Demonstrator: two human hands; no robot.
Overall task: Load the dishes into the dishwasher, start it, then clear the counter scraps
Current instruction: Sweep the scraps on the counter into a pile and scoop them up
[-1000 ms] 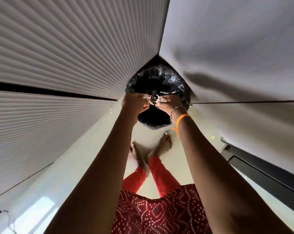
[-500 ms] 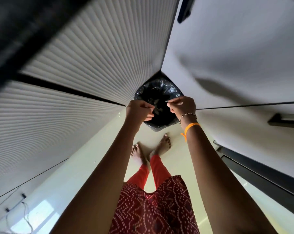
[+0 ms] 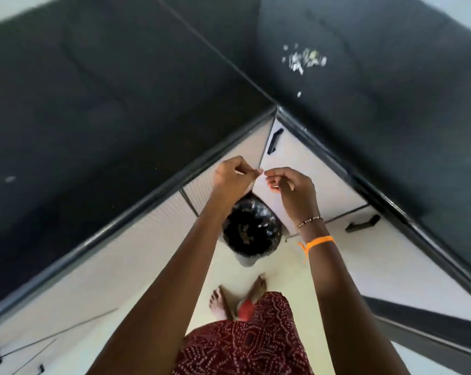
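Rubbing pinched fingertips of the left hand [image 3: 233, 174] and right hand [image 3: 288, 182] directly above the black bin bag [image 3: 252, 232] drops clinging scraps inside, not on the floor [image 3: 153, 266].

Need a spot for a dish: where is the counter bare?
The left counter run is bare up to the corner seam. On the right run, scraps litter the far part; its near edge is bare. Both hands hover above the bin.

Dark corner countertop [image 3: 99, 104] over white cabinets [image 3: 158, 239], pale floor [image 3: 280, 269].
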